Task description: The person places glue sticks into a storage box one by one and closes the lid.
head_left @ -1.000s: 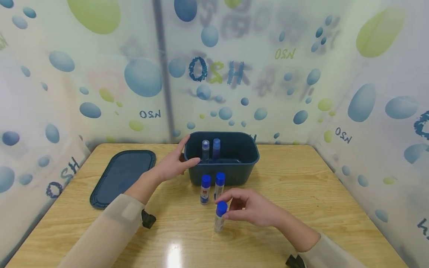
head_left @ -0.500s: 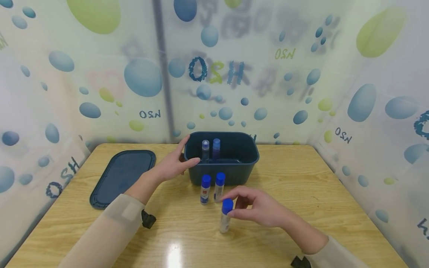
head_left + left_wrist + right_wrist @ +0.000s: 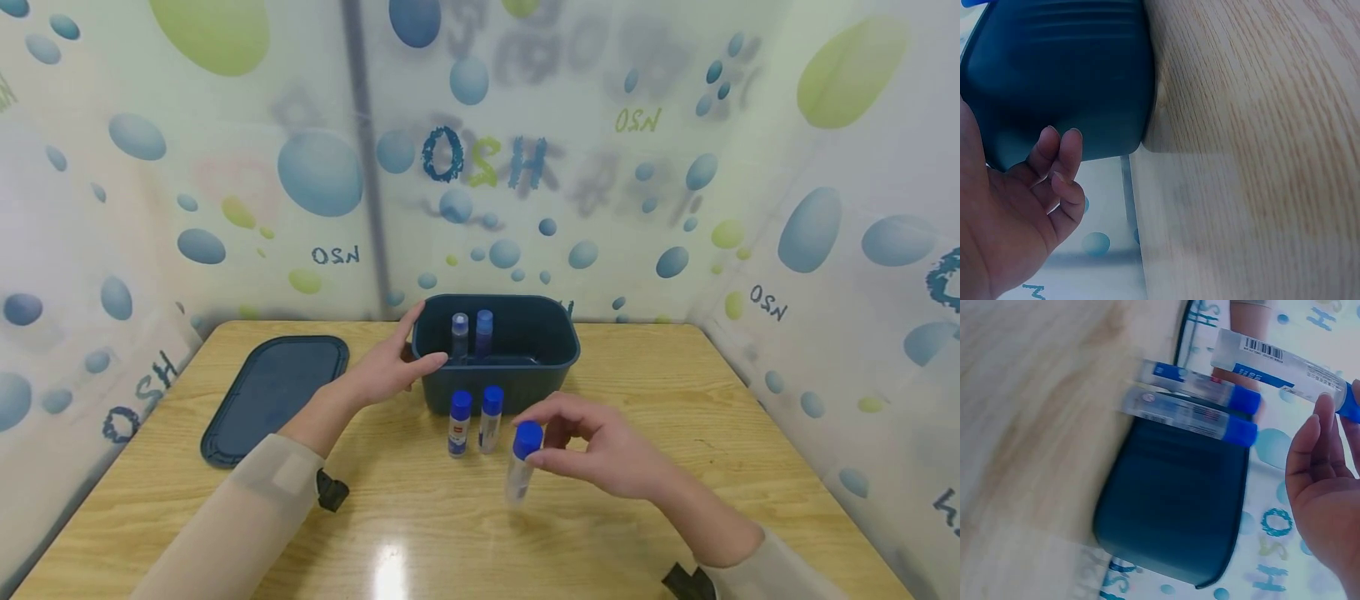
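My right hand [image 3: 600, 446] pinches a glue stick [image 3: 519, 471] by its blue cap, between thumb and fingers. Tilted a little, the stick hangs over the table in front of the bin; its barcode and blue label show in the right wrist view. My left hand [image 3: 390, 367] holds the left end of a dark blue plastic bin [image 3: 517, 392], thumb over the front rim and index finger at the back corner. Its other fingers [image 3: 1066, 156] curl by the end wall. Two capped glue sticks, one [image 3: 460, 425] and another [image 3: 491, 421], stand upright before the bin.
Inside the bin, toward its left, stand two more sticks, one clear-topped [image 3: 460, 333] and one blue-topped [image 3: 484, 332]. A dark blue lid [image 3: 277, 400] lies flat on the wooden table [image 3: 675, 400] at the left. Behind the table hangs a patterned curtain [image 3: 600, 167].
My right hand has lifted the glue stick off the table and carried it right and slightly toward the bin. The left hand, bin and other sticks have stayed put.
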`<action>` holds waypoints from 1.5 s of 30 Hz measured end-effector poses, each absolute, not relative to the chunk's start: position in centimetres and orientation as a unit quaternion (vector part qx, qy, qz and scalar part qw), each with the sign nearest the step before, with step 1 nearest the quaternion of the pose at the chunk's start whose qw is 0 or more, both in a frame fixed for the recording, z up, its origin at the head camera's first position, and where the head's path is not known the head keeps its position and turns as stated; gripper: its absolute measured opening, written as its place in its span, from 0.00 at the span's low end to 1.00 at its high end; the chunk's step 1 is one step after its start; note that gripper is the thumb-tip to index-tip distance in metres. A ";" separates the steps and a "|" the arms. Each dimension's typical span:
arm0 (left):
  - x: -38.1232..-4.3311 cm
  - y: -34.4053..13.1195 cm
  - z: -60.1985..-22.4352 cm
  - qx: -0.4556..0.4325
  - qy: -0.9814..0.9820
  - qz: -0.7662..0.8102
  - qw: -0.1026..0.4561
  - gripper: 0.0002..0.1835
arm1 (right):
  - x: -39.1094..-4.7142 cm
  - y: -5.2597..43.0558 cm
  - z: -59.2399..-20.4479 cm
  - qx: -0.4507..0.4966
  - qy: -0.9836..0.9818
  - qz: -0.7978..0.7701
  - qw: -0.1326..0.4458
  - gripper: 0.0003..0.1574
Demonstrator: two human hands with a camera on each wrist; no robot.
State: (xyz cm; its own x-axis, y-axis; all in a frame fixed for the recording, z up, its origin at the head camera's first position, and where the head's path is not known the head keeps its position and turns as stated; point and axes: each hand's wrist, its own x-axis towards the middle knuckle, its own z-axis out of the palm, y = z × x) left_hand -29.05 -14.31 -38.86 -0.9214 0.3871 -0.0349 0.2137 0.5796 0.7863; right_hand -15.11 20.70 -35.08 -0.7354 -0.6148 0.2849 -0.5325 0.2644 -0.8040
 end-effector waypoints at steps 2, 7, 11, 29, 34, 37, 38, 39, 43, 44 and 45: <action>-29.0 -14.3 -38.8 0.170 0.883 0.425 0.102 0.57 | -15.0 20.9 -34.6 -0.355 0.793 -0.494 0.029 0.20; -29.0 -14.3 -38.9 0.167 0.884 0.425 0.103 0.57 | -15.2 21.1 -33.3 -0.343 0.790 -0.508 -0.006 0.21; -29.1 -14.3 -38.9 0.166 0.884 0.424 0.103 0.58 | -15.7 21.3 -32.4 -0.350 0.780 -0.516 -0.055 0.21; -29.1 -14.3 -38.9 0.166 0.884 0.425 0.101 0.59 | -21.6 22.5 -29.0 -0.274 0.771 -0.553 -0.157 0.22; -29.2 -14.3 -38.9 0.166 0.886 0.421 0.101 0.58 | -23.7 22.9 -29.1 -0.226 0.788 -0.553 -0.150 0.23; -29.2 -14.3 -38.9 0.166 0.887 0.419 0.101 0.58 | -25.1 22.9 -29.5 -0.210 0.797 -0.548 -0.142 0.24; -29.2 -14.3 -38.9 0.166 0.887 0.419 0.102 0.58 | -25.6 22.9 -29.7 -0.206 0.801 -0.545 -0.139 0.24; -29.2 -14.3 -38.9 0.166 0.886 0.420 0.102 0.58 | -26.1 22.9 -30.0 -0.201 0.806 -0.540 -0.137 0.25; -29.2 -14.3 -38.9 0.166 0.885 0.423 0.102 0.58 | -27.9 22.6 -31.1 -0.187 0.824 -0.520 -0.124 0.26; -29.2 -14.3 -38.9 0.166 0.884 0.424 0.102 0.58 | -28.3 22.5 -31.4 -0.184 0.828 -0.516 -0.120 0.26; -29.2 -14.3 -38.9 0.166 0.884 0.424 0.102 0.58 | -28.7 22.3 -31.7 -0.180 0.831 -0.513 -0.115 0.26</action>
